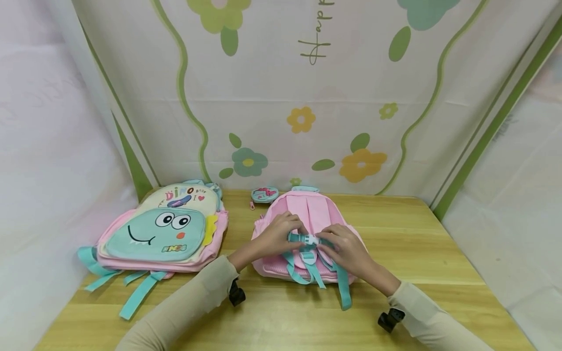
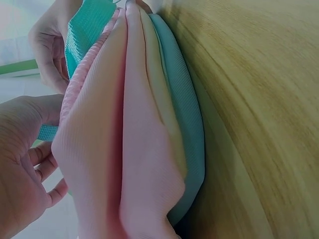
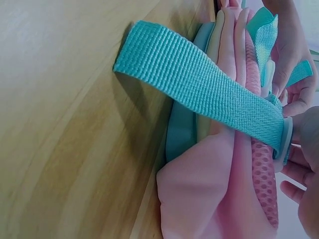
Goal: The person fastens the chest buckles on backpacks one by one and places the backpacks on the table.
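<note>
A pink backpack (image 1: pixel 322 207) lies with its shoulder straps facing up. Over its middle, a white side-release buckle (image 1: pixel 311 240) joins light teal webbing. My left hand (image 1: pixel 281 235) pinches the strap at the buckle's left side. From the right, my right hand (image 1: pixel 348 247) grips the strap close by the buckle. In the right wrist view a loose teal strap end (image 3: pixel 199 82) hangs past the bag's edge from a pale plastic slider. The left wrist view shows the pink side of the bag (image 2: pixel 144 129) near my left fingers, partly hiding them.
A second backpack (image 1: pixel 153 231), with a smiling dinosaur face, lies at the left with its straps hanging toward the table's front. Behind the pink bag sits a small teal zip case (image 1: pixel 265 194). The wooden table (image 1: pixel 404 239) meets a printed cloth backdrop (image 1: pixel 298 83).
</note>
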`<state>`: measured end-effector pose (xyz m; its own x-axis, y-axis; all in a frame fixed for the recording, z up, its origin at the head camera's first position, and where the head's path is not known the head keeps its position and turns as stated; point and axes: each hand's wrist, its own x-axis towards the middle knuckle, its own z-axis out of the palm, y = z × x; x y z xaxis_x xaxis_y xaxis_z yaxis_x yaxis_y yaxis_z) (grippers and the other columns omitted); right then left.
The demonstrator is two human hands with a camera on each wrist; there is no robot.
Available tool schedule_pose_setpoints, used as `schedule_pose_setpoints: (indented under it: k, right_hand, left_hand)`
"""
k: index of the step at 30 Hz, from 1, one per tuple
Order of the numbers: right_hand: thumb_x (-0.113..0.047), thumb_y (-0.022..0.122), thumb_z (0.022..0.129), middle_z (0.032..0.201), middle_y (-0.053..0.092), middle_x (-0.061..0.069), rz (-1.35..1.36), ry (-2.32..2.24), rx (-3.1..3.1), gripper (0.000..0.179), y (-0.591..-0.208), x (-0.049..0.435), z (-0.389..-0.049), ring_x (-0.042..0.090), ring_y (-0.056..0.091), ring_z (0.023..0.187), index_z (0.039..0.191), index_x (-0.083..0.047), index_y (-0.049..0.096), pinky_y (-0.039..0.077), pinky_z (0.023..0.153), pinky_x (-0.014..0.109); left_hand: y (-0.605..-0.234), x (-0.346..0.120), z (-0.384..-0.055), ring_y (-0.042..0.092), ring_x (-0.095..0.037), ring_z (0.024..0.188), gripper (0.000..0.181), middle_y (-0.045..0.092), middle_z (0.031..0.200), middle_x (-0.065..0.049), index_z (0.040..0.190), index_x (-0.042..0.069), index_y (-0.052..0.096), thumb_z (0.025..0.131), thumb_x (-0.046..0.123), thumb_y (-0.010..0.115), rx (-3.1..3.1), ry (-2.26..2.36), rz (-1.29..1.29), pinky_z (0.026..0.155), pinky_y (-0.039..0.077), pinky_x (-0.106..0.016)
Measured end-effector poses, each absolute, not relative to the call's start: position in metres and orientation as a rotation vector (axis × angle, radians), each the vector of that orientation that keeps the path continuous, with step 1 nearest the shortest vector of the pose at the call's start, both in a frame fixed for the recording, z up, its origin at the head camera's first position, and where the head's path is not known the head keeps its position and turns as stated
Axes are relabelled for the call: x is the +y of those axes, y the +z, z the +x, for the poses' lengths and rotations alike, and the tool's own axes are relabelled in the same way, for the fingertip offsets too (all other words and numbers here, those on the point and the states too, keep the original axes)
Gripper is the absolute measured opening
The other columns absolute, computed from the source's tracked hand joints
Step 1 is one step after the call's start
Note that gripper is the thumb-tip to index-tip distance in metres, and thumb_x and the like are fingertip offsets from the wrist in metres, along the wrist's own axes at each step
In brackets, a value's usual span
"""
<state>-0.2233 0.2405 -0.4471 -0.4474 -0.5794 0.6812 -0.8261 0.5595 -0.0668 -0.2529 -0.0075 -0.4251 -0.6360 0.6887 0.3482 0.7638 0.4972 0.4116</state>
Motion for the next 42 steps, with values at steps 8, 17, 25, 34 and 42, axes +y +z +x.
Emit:
schedule_pose_setpoints:
  k: [8, 17, 25, 34, 42]
  right_hand:
    - [-0.006, 0.09, 0.071, 0.096, 0.069, 0.005, 1.135, 0.533, -2.198, 0.035, -0.4456, 0.2404, -0.2225, 0.017, 0.063, 0.086, 0.104, -0.003, 0.077, 0.053, 0.07, 0.031]
    - [-0.006, 0.09, 0.072, 0.095, 0.069, 0.006, 1.138, 0.536, -2.2, 0.034, -0.4444, 0.2394, -0.2221, 0.017, 0.063, 0.085, 0.104, -0.003, 0.077, 0.053, 0.069, 0.031]
    - [-0.004, 0.089, 0.072, 0.096, 0.069, 0.007, 1.14, 0.545, -2.205, 0.035, -0.4443, 0.239, -0.2221, 0.018, 0.063, 0.086, 0.104, -0.002, 0.077, 0.052, 0.068, 0.028]
    - [-0.002, 0.088, 0.073, 0.098, 0.069, 0.007, 1.15, 0.578, -2.207, 0.035, -0.4442, 0.2384, -0.2222, 0.018, 0.062, 0.087, 0.106, -0.001, 0.077, 0.051, 0.068, 0.022]
    - [-0.001, 0.089, 0.072, 0.098, 0.069, 0.007, 1.156, 0.611, -2.194, 0.036, -0.4463, 0.2378, -0.2233, 0.018, 0.062, 0.087, 0.105, 0.0, 0.076, 0.05, 0.07, 0.019]
  left_hand:
    - [-0.4262, -0.0072, -0.2531, 0.055, -0.017, 0.101, 0.019, 0.07, 0.105, 0.001, 0.103, 0.015, 0.075, 0.087, 0.023, 0.082, -2.595, -0.833, -1.27, 0.095, 0.046, -0.037]
    - [-0.4267, -0.0076, -0.253, 0.055, -0.017, 0.101, 0.019, 0.07, 0.105, 0.0, 0.103, 0.013, 0.076, 0.087, 0.021, 0.083, -2.595, -0.881, -1.262, 0.094, 0.046, -0.036]
    - [-0.4273, -0.0087, -0.2536, 0.056, -0.017, 0.099, 0.02, 0.07, 0.102, 0.0, 0.103, 0.012, 0.077, 0.086, 0.019, 0.083, -2.551, -0.92, -1.285, 0.089, 0.047, -0.032]
    - [-0.4289, -0.0089, -0.2541, 0.055, -0.016, 0.098, 0.02, 0.071, 0.103, 0.0, 0.103, 0.012, 0.077, 0.086, 0.02, 0.083, -2.55, -0.946, -1.27, 0.086, 0.046, -0.03]
    - [-0.4301, -0.0093, -0.2532, 0.056, -0.018, 0.099, 0.02, 0.071, 0.103, 0.0, 0.103, 0.012, 0.077, 0.086, 0.02, 0.083, -2.549, -0.977, -1.262, 0.086, 0.047, -0.03]
